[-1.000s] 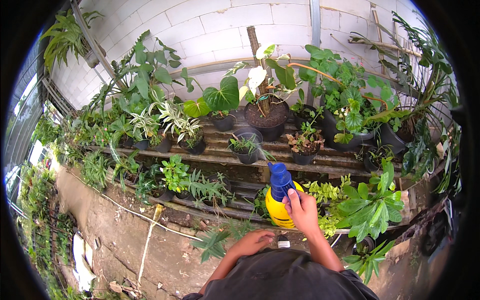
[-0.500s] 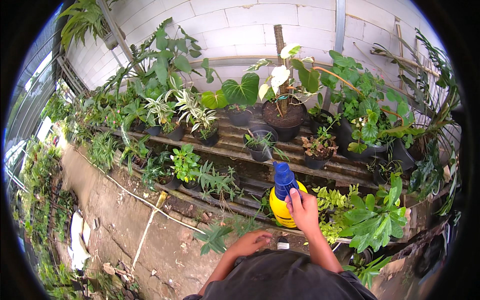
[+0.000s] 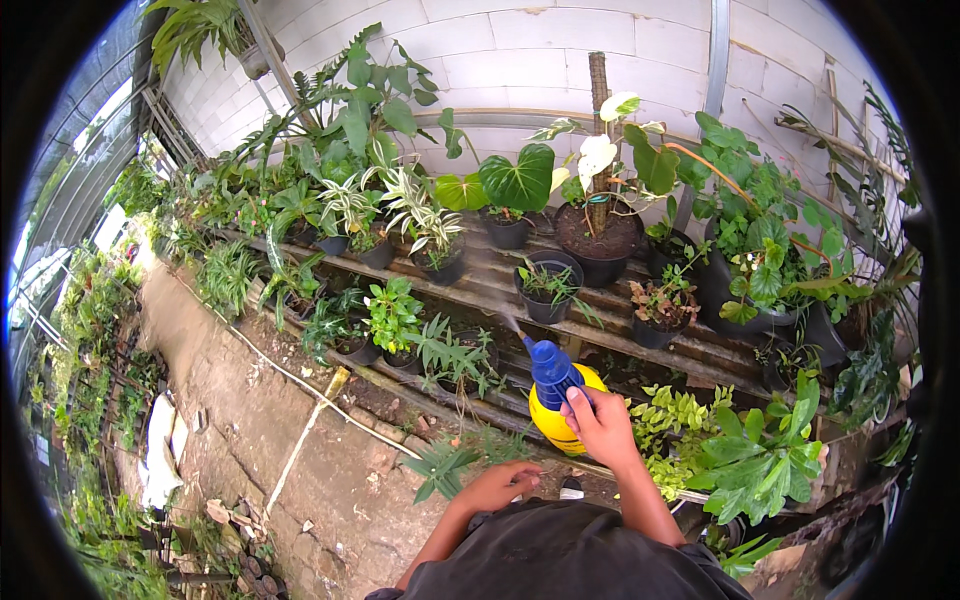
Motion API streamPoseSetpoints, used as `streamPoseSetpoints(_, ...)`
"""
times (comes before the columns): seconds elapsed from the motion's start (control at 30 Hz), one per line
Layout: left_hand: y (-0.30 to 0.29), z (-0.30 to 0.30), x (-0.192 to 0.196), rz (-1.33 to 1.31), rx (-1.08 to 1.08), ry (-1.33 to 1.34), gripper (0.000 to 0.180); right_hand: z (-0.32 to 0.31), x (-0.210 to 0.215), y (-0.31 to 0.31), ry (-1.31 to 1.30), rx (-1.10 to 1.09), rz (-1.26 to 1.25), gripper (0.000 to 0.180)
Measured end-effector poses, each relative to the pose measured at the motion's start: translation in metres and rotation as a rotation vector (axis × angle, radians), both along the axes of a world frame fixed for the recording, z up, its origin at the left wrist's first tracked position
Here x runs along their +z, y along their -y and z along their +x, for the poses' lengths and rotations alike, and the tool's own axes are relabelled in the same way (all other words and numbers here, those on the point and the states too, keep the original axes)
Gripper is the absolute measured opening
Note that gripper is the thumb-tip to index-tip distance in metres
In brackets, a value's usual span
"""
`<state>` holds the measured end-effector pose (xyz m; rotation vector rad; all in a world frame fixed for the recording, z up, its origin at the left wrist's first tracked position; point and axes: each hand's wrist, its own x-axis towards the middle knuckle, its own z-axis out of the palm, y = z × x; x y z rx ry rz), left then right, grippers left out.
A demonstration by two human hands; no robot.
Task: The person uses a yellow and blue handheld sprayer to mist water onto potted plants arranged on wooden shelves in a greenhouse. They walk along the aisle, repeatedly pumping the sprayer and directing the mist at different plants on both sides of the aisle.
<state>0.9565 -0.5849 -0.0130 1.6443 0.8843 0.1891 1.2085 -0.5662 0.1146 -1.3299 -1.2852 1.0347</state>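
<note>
My right hand [image 3: 600, 424] is wrapped round the blue handle of a pump sprayer with a yellow tank [image 3: 549, 415], thumb on top. The sprayer leans forward and to the left, and a thin mist leaves its nozzle [image 3: 525, 339]. Just beyond the nozzle stands a black pot [image 3: 548, 308] with a sparse, narrow-leaved plant. Left of the sprayer is a plant with long green leaves [image 3: 452, 350] on the lower tier. Close to my body, my left hand [image 3: 500, 485] hangs with loosely bent fingers and holds nothing.
Slatted tiers [image 3: 500, 270] carry several potted plants along a white block wall [image 3: 480, 60]. A broad-leaved plant [image 3: 770, 455] stands at the right. A pale pipe [image 3: 300, 455] lies across the dirt path [image 3: 215, 400], with a white sack [image 3: 160, 455] further left.
The sprayer has swung left relative to the pots, its nozzle now left of the narrow-leaved plant's pot. The view has turned slightly left. My left hand stays near my body.
</note>
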Motion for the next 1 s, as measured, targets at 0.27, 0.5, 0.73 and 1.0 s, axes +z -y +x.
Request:
streamPoseSetpoints(0.27,-0.005,-0.003,0.013,0.006,-0.001,-0.046,0.044,-0.008,-0.004,-0.002,0.105,0.141,-0.011,0.046)
streamPoseSetpoints(0.5,-0.009,-0.004,0.001,0.040,-0.016,0.001,0.044,-0.012,-0.005,0.001,0.103,0.169,-0.018,0.048)
streamPoseSetpoints(0.73,-0.011,0.003,0.007,0.025,-0.058,-0.018,0.045,-0.010,0.012,0.009,-0.293,-0.009,0.005,0.045)
streamPoseSetpoints(1.0,-0.007,0.004,0.003,0.066,-0.084,0.007,0.047,-0.010,0.024,0.008,-0.391,-0.087,0.116,0.045)
